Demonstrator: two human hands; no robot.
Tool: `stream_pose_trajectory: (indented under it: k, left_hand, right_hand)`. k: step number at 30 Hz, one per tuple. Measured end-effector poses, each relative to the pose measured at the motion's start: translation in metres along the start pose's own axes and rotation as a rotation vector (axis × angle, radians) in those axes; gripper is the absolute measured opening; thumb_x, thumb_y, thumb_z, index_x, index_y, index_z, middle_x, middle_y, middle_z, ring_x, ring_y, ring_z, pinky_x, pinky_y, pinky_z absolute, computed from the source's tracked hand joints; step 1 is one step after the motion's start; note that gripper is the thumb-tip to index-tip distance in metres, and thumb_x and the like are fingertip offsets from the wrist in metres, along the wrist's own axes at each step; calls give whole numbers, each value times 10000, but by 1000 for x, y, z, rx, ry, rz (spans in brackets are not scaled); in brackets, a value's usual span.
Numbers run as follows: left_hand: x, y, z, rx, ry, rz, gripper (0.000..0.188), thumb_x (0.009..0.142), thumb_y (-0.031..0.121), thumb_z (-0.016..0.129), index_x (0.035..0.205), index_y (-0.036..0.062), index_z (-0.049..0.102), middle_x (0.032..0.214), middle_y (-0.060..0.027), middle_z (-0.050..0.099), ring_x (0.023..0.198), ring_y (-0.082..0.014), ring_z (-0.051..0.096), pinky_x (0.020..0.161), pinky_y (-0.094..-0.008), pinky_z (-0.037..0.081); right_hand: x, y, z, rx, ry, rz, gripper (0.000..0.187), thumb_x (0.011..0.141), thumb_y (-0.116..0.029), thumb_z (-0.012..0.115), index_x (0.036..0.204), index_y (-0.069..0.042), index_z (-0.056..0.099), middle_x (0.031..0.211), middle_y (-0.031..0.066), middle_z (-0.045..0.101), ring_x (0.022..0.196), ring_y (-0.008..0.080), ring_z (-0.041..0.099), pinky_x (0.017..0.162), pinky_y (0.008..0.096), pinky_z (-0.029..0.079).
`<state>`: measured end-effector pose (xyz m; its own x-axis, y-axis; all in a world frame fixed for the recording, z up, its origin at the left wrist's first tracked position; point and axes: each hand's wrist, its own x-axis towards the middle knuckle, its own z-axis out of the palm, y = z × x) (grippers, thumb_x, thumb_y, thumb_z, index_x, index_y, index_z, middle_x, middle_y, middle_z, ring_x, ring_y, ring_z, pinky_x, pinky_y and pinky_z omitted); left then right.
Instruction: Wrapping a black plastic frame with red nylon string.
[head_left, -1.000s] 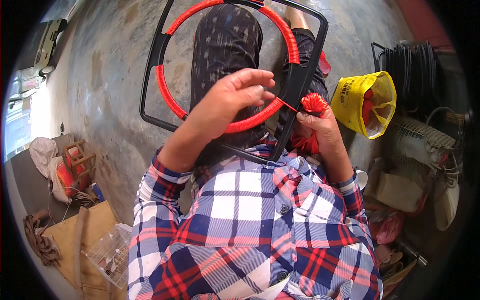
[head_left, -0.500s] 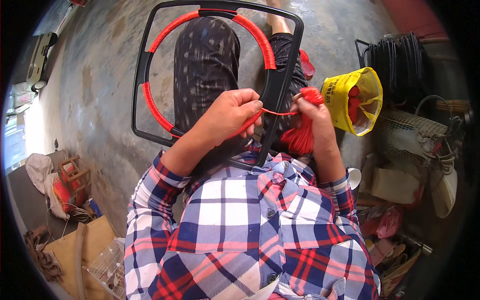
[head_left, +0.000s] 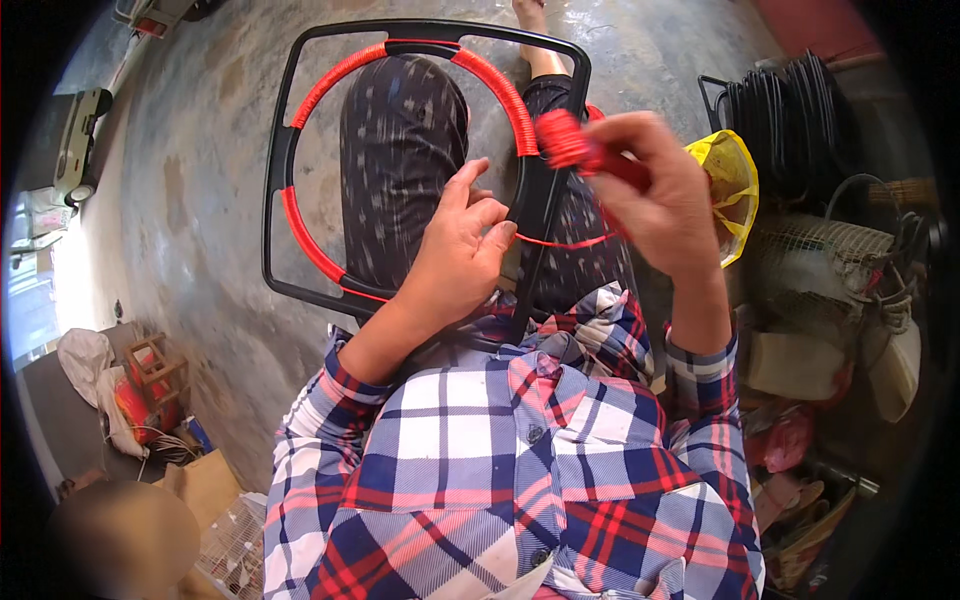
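A black frame (head_left: 279,180) with a round inner ring lies across my lap, stretches of the ring wrapped in red cord (head_left: 308,240). My left hand (head_left: 462,245) is at the ring's right side, index finger raised, thumb and other fingers pinched at a strand of red cord (head_left: 565,245). That strand sags across to my right hand (head_left: 665,200), which is closed around a hank of red cord (head_left: 565,138), blurred by motion. The hank's wound end sticks out to the left, above the frame's right bar. My palm hides the rest of it.
To the right, partly behind my right hand, stands a yellow bag (head_left: 735,175). Several black frames (head_left: 790,120) are stacked beyond it. A wire mesh basket (head_left: 815,250) sits at the right. At lower left are a small wooden stool (head_left: 152,370) and a blurred round patch (head_left: 125,540).
My right hand has lifted away to the right with the hank, now swung over the frame's right bar. My left hand's index finger has risen. The strand between the hands is longer.
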<state>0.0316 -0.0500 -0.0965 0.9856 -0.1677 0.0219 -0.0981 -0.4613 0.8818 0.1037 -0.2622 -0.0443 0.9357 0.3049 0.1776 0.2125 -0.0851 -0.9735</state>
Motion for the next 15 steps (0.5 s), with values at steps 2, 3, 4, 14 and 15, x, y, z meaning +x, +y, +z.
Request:
stream_pose_trajectory:
  k: [2, 3, 4, 14, 15]
  left_hand:
    - [0, -1, 4, 16, 41, 13, 87, 871, 23, 598, 941, -20, 628, 1446, -187, 308, 1191, -271, 474, 982, -338, 404]
    - [0, 1, 5, 23, 31, 19, 87, 871, 23, 598, 941, -20, 628, 1446, -187, 308, 1191, -271, 474, 982, -338, 404]
    - [1, 3, 7, 52, 50, 44, 122, 864, 19, 605, 976, -16, 639, 1461, -191, 285, 1225, -279, 450, 1004, -347, 391]
    - [4, 6, 2, -31, -11, 13, 232, 834, 22, 608, 1061, 11, 653, 1218, -146, 520, 1119, -310, 518, 958, -365, 411]
    - [5, 7, 0, -121, -27, 14, 226, 839, 11, 600, 1058, -1, 651, 1133, -125, 566, 1063, -276, 558, 913, -348, 443]
  right_hand:
    - [13, -2, 15, -384, -142, -187, 299, 721, 35, 612, 1011, -38, 614, 1077, 79, 615, 1004, 225, 601, 789, 336, 502]
    - [18, 1, 24, -634, -223, -320, 276, 709, -18, 639, 982, -51, 619, 1035, 76, 625, 988, 226, 599, 779, 348, 491]
    - [20, 3, 32, -888, -308, -450, 261, 697, -70, 666, 954, -64, 625, 993, 73, 635, 971, 228, 597, 768, 360, 481]
    - [15, 21, 37, -385, 77, -488, 356, 740, -72, 680, 1090, -92, 623, 980, 74, 661, 1029, 207, 595, 808, 323, 462]
    - [10, 26, 29, -389, 69, -487, 356, 740, -72, 680, 1090, -92, 623, 980, 74, 661, 1029, 207, 595, 808, 323, 462]
